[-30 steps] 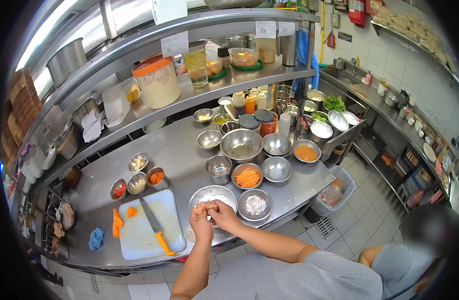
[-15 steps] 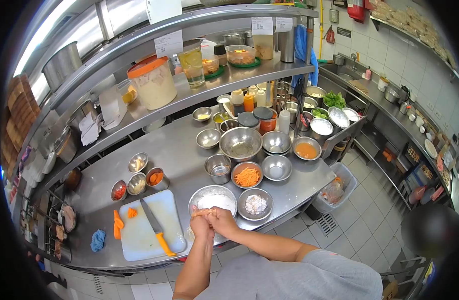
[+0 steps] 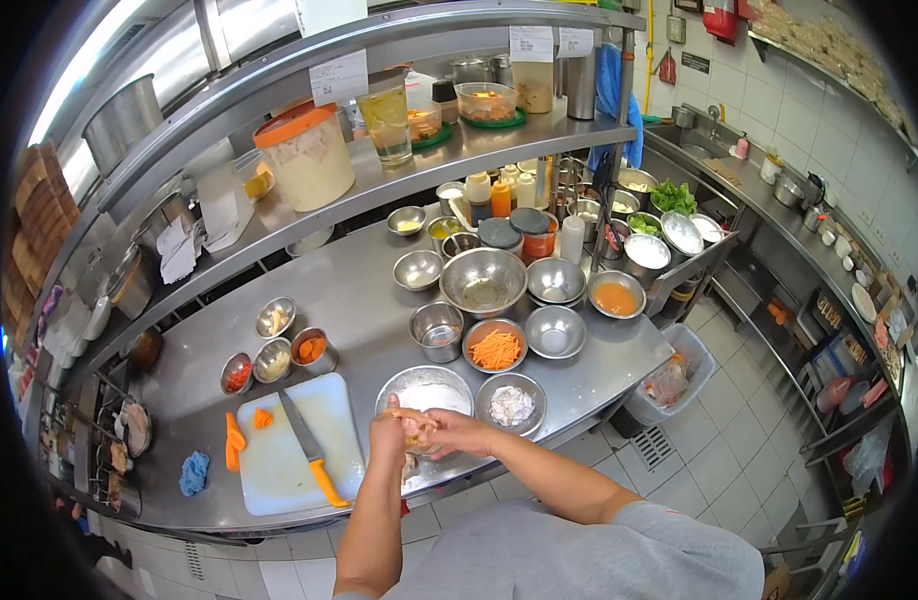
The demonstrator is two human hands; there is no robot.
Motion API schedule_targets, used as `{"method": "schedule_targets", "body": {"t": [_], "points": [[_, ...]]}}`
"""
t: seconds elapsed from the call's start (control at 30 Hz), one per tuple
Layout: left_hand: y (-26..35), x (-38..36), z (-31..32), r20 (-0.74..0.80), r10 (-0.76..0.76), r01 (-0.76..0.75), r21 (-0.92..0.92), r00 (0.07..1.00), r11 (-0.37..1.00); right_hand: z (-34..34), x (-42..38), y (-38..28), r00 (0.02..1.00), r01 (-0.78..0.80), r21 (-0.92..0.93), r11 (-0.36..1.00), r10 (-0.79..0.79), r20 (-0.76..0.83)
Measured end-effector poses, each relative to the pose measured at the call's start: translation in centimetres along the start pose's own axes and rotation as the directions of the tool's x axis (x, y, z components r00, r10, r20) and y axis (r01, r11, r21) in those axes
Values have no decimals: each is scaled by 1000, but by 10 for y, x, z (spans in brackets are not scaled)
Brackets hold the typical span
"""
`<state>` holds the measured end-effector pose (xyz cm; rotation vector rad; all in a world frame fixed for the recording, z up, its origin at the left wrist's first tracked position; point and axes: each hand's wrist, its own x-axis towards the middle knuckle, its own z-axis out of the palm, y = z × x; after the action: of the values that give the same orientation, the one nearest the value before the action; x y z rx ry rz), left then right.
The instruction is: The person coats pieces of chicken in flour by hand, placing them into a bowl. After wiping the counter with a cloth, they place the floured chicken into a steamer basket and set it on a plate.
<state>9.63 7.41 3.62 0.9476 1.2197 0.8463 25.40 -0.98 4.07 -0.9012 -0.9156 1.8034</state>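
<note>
Between my two hands is a soft, pinkish piece of raw meat [image 3: 416, 426], held over the near rim of a steel bowl of white powder [image 3: 425, 380]. My left hand [image 3: 387, 436] is closed on its left side, thumb pointing up. From the right, my right hand [image 3: 459, 434] has its fingers curled against the piece, which they partly cover. Just right of the powder bowl, a smaller steel bowl [image 3: 539, 410] contains a white-coated lump [image 3: 511, 404]. Left of my hands, an orange-handled knife [image 3: 315, 455] lies on a white cutting board [image 3: 279, 480].
Carrot pieces [image 3: 234, 440] and a blue cloth [image 3: 193, 473] lie left of the board. Beyond the powder bowl stand a bowl of carrot strips [image 3: 496, 350] and several steel bowls. A steel shelf [image 3: 449, 155] with containers crosses above the counter. A clear bin [image 3: 679, 385] stands at the right.
My hands have come apart slightly, from pressed together to side by side, so more of the pinkish piece shows between them. The camera view has shifted slightly.
</note>
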Motion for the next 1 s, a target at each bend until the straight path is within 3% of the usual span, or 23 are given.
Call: {"method": "schedule_targets", "body": {"t": [0.03, 0.07, 0.1, 0.13, 0.23, 0.37, 0.43, 0.57, 0.63, 0.67, 0.7, 0.77, 0.8, 0.9, 0.97, 1.0], "points": [[1, -3, 1, 0, 1, -1, -1, 1000, 1000, 0, -2, 0, 1000, 17, -181, 983, -16, 6], [1, -8, 3, -33, 182, -170, 232, 983, 958, 3, -2, 1, 1000, 16, -182, 983, -16, 5], [5, -14, 6, -22, 360, -312, 455, 933, 834, 17, -6, -4, 968, 191, -404, 895, -241, -75], [8, -17, 6, -19, 359, -311, 456, 933, 833, 24, -8, -7, 881, 314, -612, 726, -464, -98], [21, -26, 5, 12, 418, -359, 534, 908, 766, 10, -2, -10, 896, 350, -606, 715, -444, -7], [24, -30, 2, 61, 378, -343, 570, 924, 747, 9, 2, -9, 879, 380, -562, 735, -475, -27], [23, -30, 2, 44, 397, -349, 571, 917, 743, 16, -3, -19, 808, 365, -853, 372, -582, 92], [30, -41, 10, 108, 402, -377, 625, 909, 684, 17, 3, -16, 823, 257, -850, 459, -565, -56], [25, -33, 5, 125, 369, -362, 625, 921, 692, 9, 12, -11, 906, 231, -532, 815, -379, -187], [11, -15, -3, 127, 271, -300, 400, 954, 866, -2, 24, -1, 950, 137, -330, 934, -219, -225], [0, -8, -9, 155, 170, -193, 150, 973, 970, -2, 21, -1, 951, 129, -321, 938, -209, -228], [14, -19, -3, 182, 137, -172, 195, 974, 966, -3, 14, -9, 978, 23, 179, 984, 14, -207], [17, -22, -1, 209, 126, -174, 233, 970, 957, -11, 18, -2, 992, -18, 131, 991, 35, -123], [24, -25, -7, 275, 61, -136, 265, 959, 955, -19, 10, -6, 997, -29, 34, 999, 32, -74], [32, -20, -14, 377, -1, -98, 242, 926, 965, -24, 5, -10, 964, -21, -163, 986, -24, -265], [35, -15, -15, 421, -35, -69, 230, 906, 971, -36, 6, -4, 940, 63, -281, 958, -152, -306]]}}
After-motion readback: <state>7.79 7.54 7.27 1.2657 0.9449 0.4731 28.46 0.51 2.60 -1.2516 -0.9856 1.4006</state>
